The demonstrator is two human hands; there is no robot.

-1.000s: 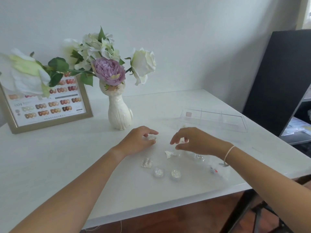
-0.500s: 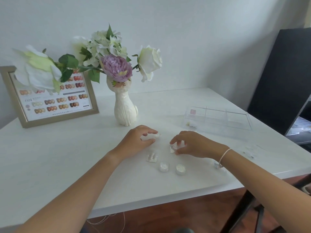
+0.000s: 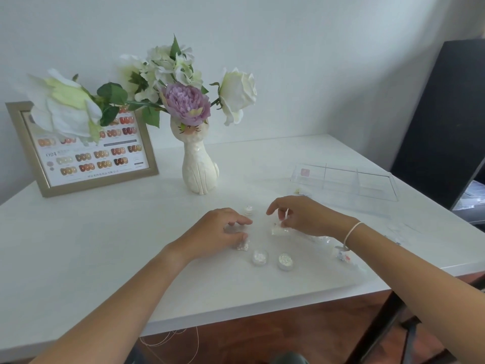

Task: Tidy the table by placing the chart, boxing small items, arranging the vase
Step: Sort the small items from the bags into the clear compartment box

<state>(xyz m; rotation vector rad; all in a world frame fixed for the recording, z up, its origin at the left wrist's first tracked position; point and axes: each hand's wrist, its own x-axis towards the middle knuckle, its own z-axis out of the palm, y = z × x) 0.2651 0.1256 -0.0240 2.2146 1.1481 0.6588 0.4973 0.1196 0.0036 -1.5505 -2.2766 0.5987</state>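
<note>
A framed nail-colour chart (image 3: 89, 156) leans against the wall at the back left. Beside it stands a white cat-shaped vase (image 3: 198, 169) with white and purple flowers. A clear compartment box (image 3: 343, 181) sits at the right. Small items lie in the middle: two round glitter pots (image 3: 260, 256) (image 3: 285, 260), another pot (image 3: 248, 209) further back, and small clear packets. My left hand (image 3: 216, 233) has curled fingers on a small clear packet (image 3: 241, 245). My right hand (image 3: 304, 215) pinches a small clear packet (image 3: 279, 228) just above the table.
The white table (image 3: 105, 245) ends at a front edge near me and a right edge by a black panel (image 3: 441, 122). More small clear packets (image 3: 341, 254) lie by my right wrist. Thin cords hang below the table's front edge.
My left hand has drawn back from the far pot toward the near packet. My right hand has lifted slightly with a packet pinched. The camera view has shifted.
</note>
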